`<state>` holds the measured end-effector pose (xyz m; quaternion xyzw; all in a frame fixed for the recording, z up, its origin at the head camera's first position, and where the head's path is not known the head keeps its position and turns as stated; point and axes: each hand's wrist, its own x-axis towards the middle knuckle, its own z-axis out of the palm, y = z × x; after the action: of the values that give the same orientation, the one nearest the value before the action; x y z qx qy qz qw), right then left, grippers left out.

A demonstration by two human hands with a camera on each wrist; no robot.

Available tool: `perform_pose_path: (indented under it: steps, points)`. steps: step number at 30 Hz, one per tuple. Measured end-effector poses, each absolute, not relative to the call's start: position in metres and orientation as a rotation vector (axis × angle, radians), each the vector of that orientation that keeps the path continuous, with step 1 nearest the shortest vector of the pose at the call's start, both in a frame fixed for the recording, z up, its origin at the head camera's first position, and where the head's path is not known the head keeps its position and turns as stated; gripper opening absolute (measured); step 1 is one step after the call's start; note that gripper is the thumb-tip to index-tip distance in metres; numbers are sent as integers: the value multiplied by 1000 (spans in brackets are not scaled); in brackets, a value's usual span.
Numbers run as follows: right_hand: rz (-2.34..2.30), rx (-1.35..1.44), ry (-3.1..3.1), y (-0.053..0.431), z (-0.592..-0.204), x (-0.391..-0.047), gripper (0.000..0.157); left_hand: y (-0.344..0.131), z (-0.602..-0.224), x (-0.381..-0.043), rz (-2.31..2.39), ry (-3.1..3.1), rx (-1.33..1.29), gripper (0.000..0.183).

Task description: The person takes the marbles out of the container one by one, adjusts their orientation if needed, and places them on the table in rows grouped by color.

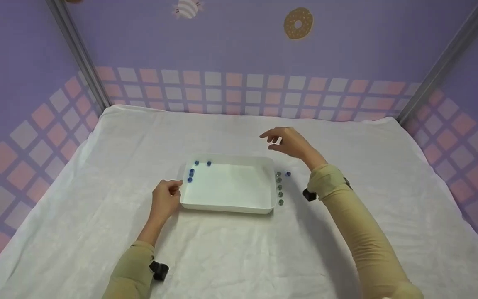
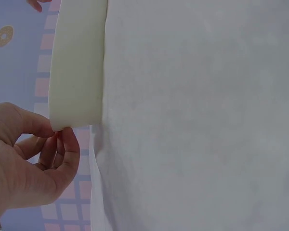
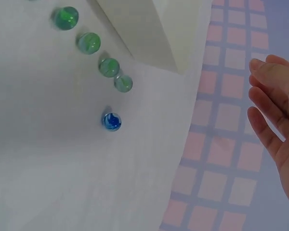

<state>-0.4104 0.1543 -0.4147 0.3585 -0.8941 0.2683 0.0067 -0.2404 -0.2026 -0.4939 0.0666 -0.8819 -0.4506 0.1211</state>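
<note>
A shallow white tray [image 1: 226, 207] lies on the cloth, with several blue glass marbles [image 1: 209, 163] along its left and back sides. At its left side, my left hand [image 1: 166, 199] pinches the rim between thumb and curled fingers, as the left wrist view shows up close. My right hand [image 1: 289, 141] hovers beyond the tray's back right corner, fingers loosely bent with nothing held. Several green marbles [image 3: 89, 43] form a row outside the tray's right wall. One blue marble [image 3: 112, 121] sits just right of that row's far end.
A white cloth [image 1: 230, 253] covers the table, slightly wrinkled. Purple walls [image 1: 239, 45] with pink and white squares enclose it at the back and both sides, with grey posts [image 1: 442, 62] at the corners.
</note>
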Motion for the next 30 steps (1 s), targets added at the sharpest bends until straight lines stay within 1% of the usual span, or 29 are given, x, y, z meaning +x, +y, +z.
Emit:
perform_pose_path:
  steps: [7,20,30]
  points:
    - [732,1163,-2826,121,-409,-415,37,-200,-494,-241,-1322,-2573,206,34]
    - [595,1302,-2567,69,-415,-410,29,-200,-491,-239,-1313,-2574,201,33]
    - [418,1428,-2528,31,-416,-407,35,-201,-492,-241,-1323,-2587,198,34]
